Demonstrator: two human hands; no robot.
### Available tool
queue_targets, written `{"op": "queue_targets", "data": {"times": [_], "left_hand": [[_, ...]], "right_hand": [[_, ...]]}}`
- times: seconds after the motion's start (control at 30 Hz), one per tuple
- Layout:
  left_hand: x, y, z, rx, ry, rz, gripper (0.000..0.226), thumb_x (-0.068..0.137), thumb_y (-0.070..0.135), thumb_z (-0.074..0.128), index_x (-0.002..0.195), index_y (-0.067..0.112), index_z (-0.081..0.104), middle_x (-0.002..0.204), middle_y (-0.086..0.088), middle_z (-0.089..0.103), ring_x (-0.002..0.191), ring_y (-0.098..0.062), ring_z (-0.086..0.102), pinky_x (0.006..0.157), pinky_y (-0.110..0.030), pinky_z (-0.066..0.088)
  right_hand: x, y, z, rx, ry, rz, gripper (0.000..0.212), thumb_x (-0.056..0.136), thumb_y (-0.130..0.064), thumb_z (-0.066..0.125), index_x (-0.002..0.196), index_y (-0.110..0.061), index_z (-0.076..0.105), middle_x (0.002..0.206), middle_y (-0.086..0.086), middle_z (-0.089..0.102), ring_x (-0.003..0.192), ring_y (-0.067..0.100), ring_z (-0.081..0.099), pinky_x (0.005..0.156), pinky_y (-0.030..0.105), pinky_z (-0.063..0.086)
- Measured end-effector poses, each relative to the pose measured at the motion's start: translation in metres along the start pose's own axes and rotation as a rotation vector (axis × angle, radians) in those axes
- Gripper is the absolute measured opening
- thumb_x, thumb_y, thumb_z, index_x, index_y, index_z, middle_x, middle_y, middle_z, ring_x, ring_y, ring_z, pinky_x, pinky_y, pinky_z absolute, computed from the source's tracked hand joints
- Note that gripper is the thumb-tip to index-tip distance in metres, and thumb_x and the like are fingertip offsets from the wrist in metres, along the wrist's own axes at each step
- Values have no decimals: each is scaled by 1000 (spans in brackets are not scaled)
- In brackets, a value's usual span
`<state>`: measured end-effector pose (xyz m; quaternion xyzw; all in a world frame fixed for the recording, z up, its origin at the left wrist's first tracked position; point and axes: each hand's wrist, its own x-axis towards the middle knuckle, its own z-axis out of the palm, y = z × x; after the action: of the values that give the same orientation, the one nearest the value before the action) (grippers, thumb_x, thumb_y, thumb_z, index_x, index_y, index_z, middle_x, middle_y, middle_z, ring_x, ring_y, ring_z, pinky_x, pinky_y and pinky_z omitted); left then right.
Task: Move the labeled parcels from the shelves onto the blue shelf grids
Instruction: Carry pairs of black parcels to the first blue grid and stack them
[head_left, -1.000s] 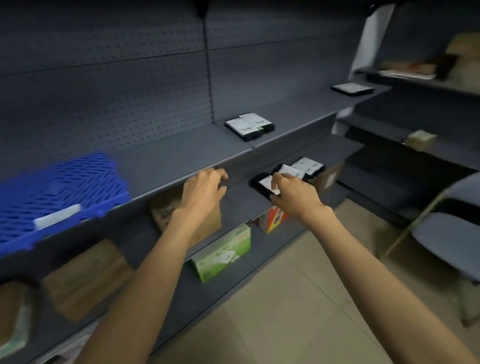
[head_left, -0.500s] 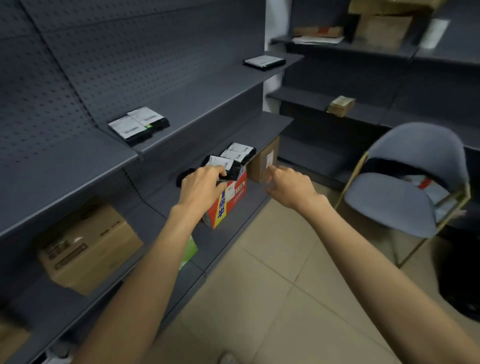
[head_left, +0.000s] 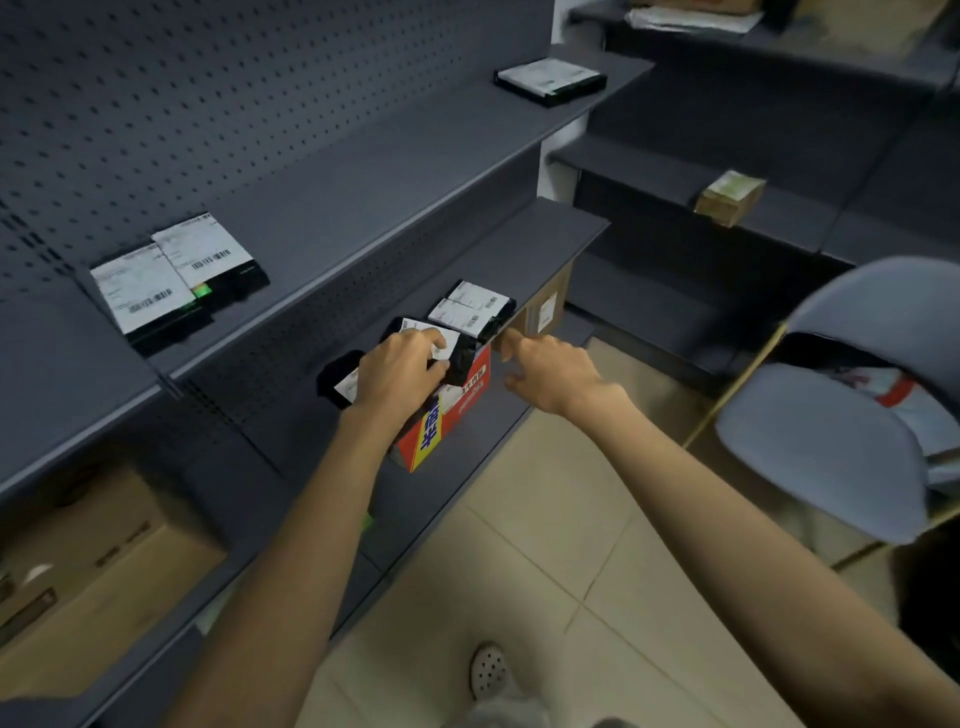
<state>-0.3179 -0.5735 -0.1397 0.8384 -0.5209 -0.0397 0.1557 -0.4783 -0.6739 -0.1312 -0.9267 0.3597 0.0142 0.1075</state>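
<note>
My left hand (head_left: 402, 371) is closed over a black parcel with a white label (head_left: 451, 347) on the middle shelf (head_left: 545, 249). A second black parcel (head_left: 337, 382) lies just left of that hand. My right hand (head_left: 550, 371) hovers with fingers apart at the shelf's front edge, its index finger reaching toward a pair of labeled black parcels (head_left: 475, 309). More labeled parcels sit on the upper shelf: a pair (head_left: 176, 278) at the left and one (head_left: 550, 80) at the far end. No blue shelf grid is in view.
A red and yellow carton (head_left: 447, 415) stands under the middle shelf, with a brown box (head_left: 545, 309) to its right. A large cardboard box (head_left: 98, 561) fills the lower left. A blue chair (head_left: 852, 415) stands at the right, and a small box (head_left: 730, 197) rests on the far shelving.
The view has swung right, and the blue grid has left the frame. My left hand moved from the upper shelf edge onto the parcel. My right hand let go and shifted right.
</note>
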Motion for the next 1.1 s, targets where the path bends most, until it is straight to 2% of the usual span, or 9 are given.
{"op": "queue_targets", "data": {"times": [0.13, 0.27, 0.37, 0.43, 0.53, 0.67, 0.77, 0.93, 1.1], "left_hand": [[35, -11, 23, -26, -28, -30, 30, 91, 33, 66, 118, 20, 65, 111, -3, 70, 98, -24, 67, 67, -32, 47], [64, -30, 50, -12, -64, -134, 30, 91, 35, 64, 118, 24, 63, 114, 0, 69, 104, -25, 64, 69, -31, 41], [89, -44, 73, 4, -77, -232, 30, 92, 31, 62, 120, 22, 63, 116, -4, 66, 106, -28, 63, 72, -34, 46], [103, -51, 88, 6, -83, -319, 30, 93, 28, 59, 122, 22, 63, 118, -5, 66, 107, -29, 63, 76, -37, 49], [118, -58, 110, -11, -104, -477, 32, 94, 26, 55, 125, 25, 61, 122, -4, 64, 108, -30, 62, 77, -37, 48], [138, -63, 143, -72, -109, -669, 33, 94, 24, 53, 126, 26, 61, 121, -3, 64, 107, -30, 62, 83, -42, 54], [146, -73, 179, -78, -76, -741, 38, 95, 24, 50, 132, 26, 57, 125, -4, 62, 112, -27, 60, 88, -42, 52], [149, -103, 246, -85, -9, -894, 53, 94, 36, 55, 144, 24, 43, 145, -4, 44, 134, -27, 38, 105, -45, 35], [149, -132, 295, -55, 57, -1048, 82, 87, 55, 59, 153, 21, 26, 159, -13, 21, 146, -36, 17, 116, -53, 24]], "right_hand": [[54, 18, 11, 17, -72, -35, 35, 94, -29, 55, 125, -15, 48, 119, 11, 60, 104, 35, 60, 75, 42, 49], [112, 33, 30, 18, -144, -85, 34, 95, -30, 54, 125, -15, 46, 113, 13, 60, 99, 35, 60, 67, 36, 40], [167, 40, 50, 9, -234, -188, 33, 96, -30, 52, 125, -15, 45, 110, 13, 60, 97, 35, 60, 65, 39, 43], [203, 43, 64, 20, -290, -258, 31, 97, -31, 51, 123, -15, 46, 110, 11, 60, 97, 33, 60, 71, 41, 51], [251, 50, 84, 56, -385, -357, 27, 98, -29, 49, 120, -14, 45, 106, 12, 61, 93, 34, 59, 75, 44, 53], [299, 61, 120, 87, -426, -451, 34, 96, -25, 51, 125, -9, 44, 114, 16, 57, 104, 37, 56, 81, 48, 52], [327, 70, 154, 84, -414, -452, 44, 94, -27, 54, 134, -11, 44, 125, 16, 54, 115, 37, 51, 87, 47, 51], [357, 83, 219, 58, -374, -423, 70, 93, -40, 57, 151, -13, 28, 151, 13, 34, 138, 36, 30, 108, 48, 36], [372, 79, 268, 10, -312, -428, 93, 90, -56, 55, 157, -14, 7, 163, 15, 7, 149, 37, 6, 118, 51, 14]]}}
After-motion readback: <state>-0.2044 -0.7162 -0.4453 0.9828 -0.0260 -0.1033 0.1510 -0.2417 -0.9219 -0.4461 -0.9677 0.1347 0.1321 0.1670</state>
